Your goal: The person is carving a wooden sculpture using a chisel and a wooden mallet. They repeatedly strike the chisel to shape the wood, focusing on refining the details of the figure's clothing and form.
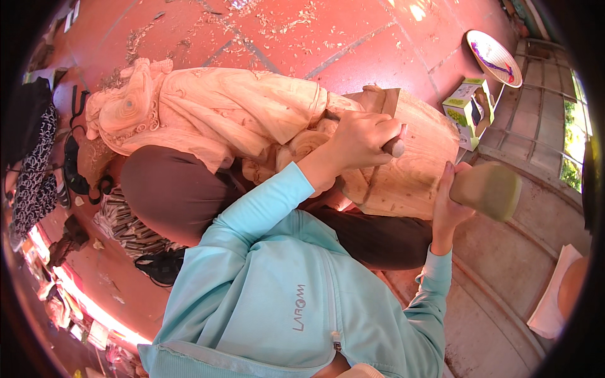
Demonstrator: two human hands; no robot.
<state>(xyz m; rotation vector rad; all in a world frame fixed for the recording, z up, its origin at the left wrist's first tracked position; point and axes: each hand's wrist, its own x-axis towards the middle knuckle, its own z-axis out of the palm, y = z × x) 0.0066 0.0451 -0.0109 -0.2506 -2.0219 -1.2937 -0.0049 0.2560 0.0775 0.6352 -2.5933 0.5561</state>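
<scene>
A large carved wooden statue (pixel 233 104) with draped folds lies on its side across the floor in front of my legs. My left hand (pixel 359 140) is closed around a chisel (pixel 394 147); its rounded wooden handle end sticks out past the fist, and its blade is mostly hidden against the carving. To the right, my right hand (pixel 449 196) grips a mallet (pixel 488 191) with a blocky, greenish-brown head, slightly blurred. The mallet head is apart from the chisel, beyond the statue's broad base (pixel 425 142).
Wood shavings (pixel 296 22) litter the red tiled floor. A conical hat (pixel 495 58) and an open cardboard box (pixel 467 110) stand at the far right. Many chisels (pixel 129 220) lie bundled beside my left knee (pixel 176 189), near a black bag (pixel 162 266).
</scene>
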